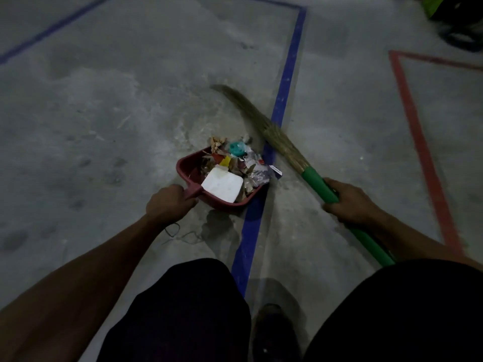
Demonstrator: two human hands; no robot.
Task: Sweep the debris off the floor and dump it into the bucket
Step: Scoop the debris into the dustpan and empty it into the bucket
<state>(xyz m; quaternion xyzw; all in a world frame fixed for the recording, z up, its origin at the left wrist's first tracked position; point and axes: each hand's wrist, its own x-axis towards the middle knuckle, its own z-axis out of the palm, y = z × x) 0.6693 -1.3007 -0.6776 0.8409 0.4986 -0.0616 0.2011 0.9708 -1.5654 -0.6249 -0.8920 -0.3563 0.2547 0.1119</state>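
Currently the dark red plastic dustpan [194, 169] sits on the grey concrete floor [91, 126] directly ahead of the person, its open mouth facing away and slightly right, its short handle pointing back toward the left hand [169, 205]. That hand has its fingers curled around the handle. The pan holds the swept debris [236, 163]: a white rounded-square foam piece [222, 186], a teal cap, dry leaves and scraps of wrapper, some of it heaped at the mouth and reaching the blue tape line [286, 82] on the floor. The right hand [349, 202] is wrapped around the green handle of the grass-bristle broom [258, 118]. The broom's long axis runs diagonally from the lower right up to the left, with the bristle tip resting beyond and to the right of the pan mouth. No bucket is visible, so its direction cannot be told. Judged from this layout, the left hand is the nearer one for lifting the pan; the lift needs the pan kept level, since the loose pieces at the mouth could spill
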